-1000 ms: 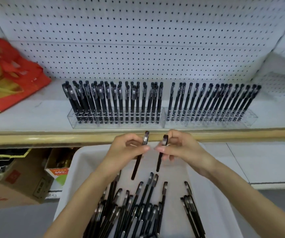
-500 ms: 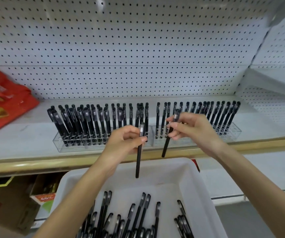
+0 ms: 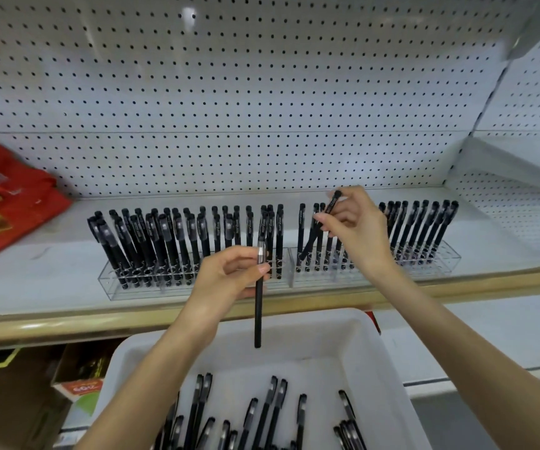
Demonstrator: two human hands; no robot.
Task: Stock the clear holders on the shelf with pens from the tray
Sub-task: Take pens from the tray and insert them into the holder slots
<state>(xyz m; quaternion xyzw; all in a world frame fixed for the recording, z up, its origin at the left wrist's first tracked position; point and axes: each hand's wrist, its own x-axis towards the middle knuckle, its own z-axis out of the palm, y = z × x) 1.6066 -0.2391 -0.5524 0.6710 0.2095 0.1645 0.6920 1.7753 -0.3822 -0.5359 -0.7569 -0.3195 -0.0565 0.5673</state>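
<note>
Clear glossy plastic holders (image 3: 138, 289), matt black plastic pens (image 3: 257, 319), smooth white plastic tray (image 3: 377, 352), painted perforated metal backboard (image 3: 229, 92), kinda crinkly red fabric bag (image 3: 12, 216).

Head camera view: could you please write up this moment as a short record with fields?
left hand: grips the upright pen above the tray, in front of the left holder
right hand: pinches the tilted pen, lower end at the left end of the right holder; cannot tell if it is seated
holders: side by side on the shelf, both holding black pens
tray contents: loose pens lying flat
far left of shelf: red bag
</note>
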